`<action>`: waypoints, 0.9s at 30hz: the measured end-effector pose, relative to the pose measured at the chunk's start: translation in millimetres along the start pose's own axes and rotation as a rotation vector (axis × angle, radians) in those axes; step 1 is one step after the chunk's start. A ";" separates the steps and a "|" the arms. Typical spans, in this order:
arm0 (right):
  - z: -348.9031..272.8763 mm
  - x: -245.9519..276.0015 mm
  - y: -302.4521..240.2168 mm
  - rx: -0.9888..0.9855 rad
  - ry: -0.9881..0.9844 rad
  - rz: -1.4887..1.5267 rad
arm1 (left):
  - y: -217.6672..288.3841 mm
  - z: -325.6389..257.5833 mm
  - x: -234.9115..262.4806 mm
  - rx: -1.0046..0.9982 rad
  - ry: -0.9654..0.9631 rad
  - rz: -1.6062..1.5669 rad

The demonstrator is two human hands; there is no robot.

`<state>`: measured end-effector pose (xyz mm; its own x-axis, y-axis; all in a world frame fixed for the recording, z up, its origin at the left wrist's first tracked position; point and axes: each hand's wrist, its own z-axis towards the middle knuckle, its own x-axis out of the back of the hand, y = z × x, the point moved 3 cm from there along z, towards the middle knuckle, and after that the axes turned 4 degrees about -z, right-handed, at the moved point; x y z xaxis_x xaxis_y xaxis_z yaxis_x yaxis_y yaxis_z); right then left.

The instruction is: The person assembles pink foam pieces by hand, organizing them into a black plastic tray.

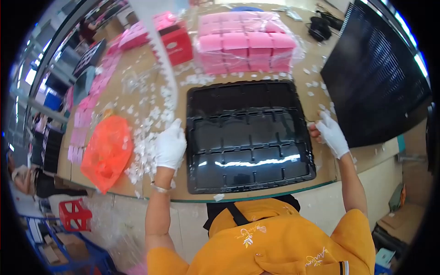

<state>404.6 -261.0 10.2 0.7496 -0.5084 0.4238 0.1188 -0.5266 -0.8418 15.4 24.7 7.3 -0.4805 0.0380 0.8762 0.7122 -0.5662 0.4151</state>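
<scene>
White lettering (248, 239) on your yellow shirt (288, 238). Compartmented black tray (250, 133) on table (325, 160), near edge facing you, long axis unclear. Left hand (171, 145), right hand (330, 134) half-curled at its sides; can't tell if gripping.

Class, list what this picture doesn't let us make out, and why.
In the head view:
Tabletop beneath the black plastic tray: hidden by the tray.
Contents of the orange plastic bag: obscured by its crumpled film.
Palm of the left hand: hidden by the hand's back.
Far-left person: too small and blurred for detail.
</scene>
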 end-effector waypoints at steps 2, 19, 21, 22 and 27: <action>-13.5 -12.3 -10.0 0.024 0.000 0.052 | 0.2 -3.7 4.7 -0.038 -0.006 0.070; -9.8 -7.0 -6.5 -0.074 -0.021 0.392 | 17.5 -18.2 -4.2 0.183 0.027 -0.136; -10.4 -5.9 -5.0 -0.082 -0.005 0.406 | 9.4 -19.6 -9.9 0.149 0.078 -0.134; -11.9 -5.8 -5.7 -0.082 0.013 0.412 | 9.3 -19.9 -11.3 0.177 0.065 -0.205; -12.4 1.8 -0.5 -0.049 0.034 0.417 | -8.6 -22.7 -23.3 0.381 -0.037 -0.723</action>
<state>397.9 -270.1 15.5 0.7052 -0.7063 0.0615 -0.2223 -0.3027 -0.9268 8.8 10.0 -22.2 -0.8753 0.3178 0.3644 0.3608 -0.0725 0.9298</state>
